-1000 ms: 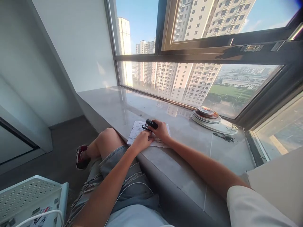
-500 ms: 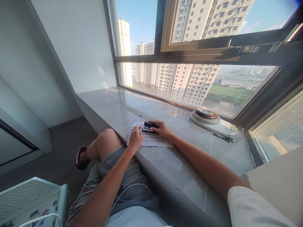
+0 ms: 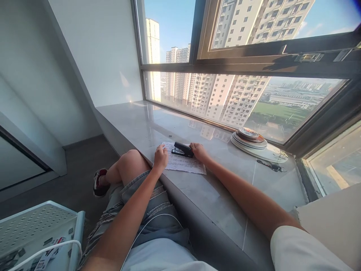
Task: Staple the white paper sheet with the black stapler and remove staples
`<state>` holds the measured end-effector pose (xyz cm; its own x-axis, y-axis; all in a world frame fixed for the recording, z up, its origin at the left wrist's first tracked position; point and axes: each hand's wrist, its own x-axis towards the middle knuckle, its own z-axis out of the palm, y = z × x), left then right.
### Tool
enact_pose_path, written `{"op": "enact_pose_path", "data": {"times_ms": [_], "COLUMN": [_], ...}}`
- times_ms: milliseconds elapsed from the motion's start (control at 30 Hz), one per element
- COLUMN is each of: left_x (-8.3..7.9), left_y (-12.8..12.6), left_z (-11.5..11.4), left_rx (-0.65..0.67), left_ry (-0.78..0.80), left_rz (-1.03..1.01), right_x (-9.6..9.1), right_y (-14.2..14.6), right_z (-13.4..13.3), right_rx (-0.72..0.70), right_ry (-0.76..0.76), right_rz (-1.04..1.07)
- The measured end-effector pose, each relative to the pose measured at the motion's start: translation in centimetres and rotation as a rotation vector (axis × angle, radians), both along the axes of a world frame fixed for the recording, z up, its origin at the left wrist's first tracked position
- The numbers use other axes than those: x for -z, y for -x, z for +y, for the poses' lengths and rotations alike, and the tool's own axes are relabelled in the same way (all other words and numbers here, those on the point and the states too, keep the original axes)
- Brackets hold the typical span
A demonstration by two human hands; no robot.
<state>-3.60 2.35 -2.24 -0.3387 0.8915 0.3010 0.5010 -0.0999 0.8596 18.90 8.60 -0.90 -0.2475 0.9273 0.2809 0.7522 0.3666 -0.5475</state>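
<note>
A printed sheet of paper [image 3: 184, 164] lies near the front edge of the grey stone window ledge [image 3: 214, 188]. On its far part rests a black stapler [image 3: 182, 149]. My right hand [image 3: 199, 151] sits just right of the stapler with its fingers curled against the stapler's rear end. My left hand [image 3: 160, 157] presses the left edge of the sheet, fingers bent and knuckles up. Whether the right hand truly grips the stapler is hard to make out.
A stack of plates [image 3: 249, 138] stands by the window at the right, with a small dark bunch like keys [image 3: 271, 165] beside it. A white perforated shelf [image 3: 31, 229] is at the lower left. My bare knee [image 3: 132, 158] touches the ledge front.
The stapler has gone from raised in my right hand to resting on the sheet. My right hand slid off to its right end, and my left hand moved to the sheet's left edge.
</note>
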Motion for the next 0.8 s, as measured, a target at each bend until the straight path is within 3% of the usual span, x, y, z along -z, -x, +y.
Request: {"op": "enact_pose_path", "data": {"times_ms": [233,367,467,600,700,800], "left_x": [1.2,1.4,1.2,0.5,0.0,-0.2], "left_y": [1.0,1.0,1.0,0.7,0.4,0.4], "left_z": [0.7,0.8,0.5,-0.2,-0.6,-0.6], "left_rx": [0.062,0.067,0.054,-0.014,0.032,0.058], "left_ry": [-0.043,-0.051,-0.051,-0.031,-0.004,0.000], "left_rz": [-0.160,-0.190,-0.180,-0.127,-0.158,-0.176], "right_x": [-0.5,-1.1,-1.1,-0.6,-0.6,-0.8], "right_y": [0.0,0.0,0.3,0.6,0.7,0.7], "right_z": [-1.1,-2.5,-3.2,-3.7,-4.2,-4.4], "right_rx": [0.010,-0.184,-0.255,-0.300,-0.421,-0.475], "right_ry": [-0.069,-0.157,-0.163,-0.399,-0.603,-0.684], "right_rz": [0.047,0.124,0.027,-0.067,-0.145,-0.203]}}
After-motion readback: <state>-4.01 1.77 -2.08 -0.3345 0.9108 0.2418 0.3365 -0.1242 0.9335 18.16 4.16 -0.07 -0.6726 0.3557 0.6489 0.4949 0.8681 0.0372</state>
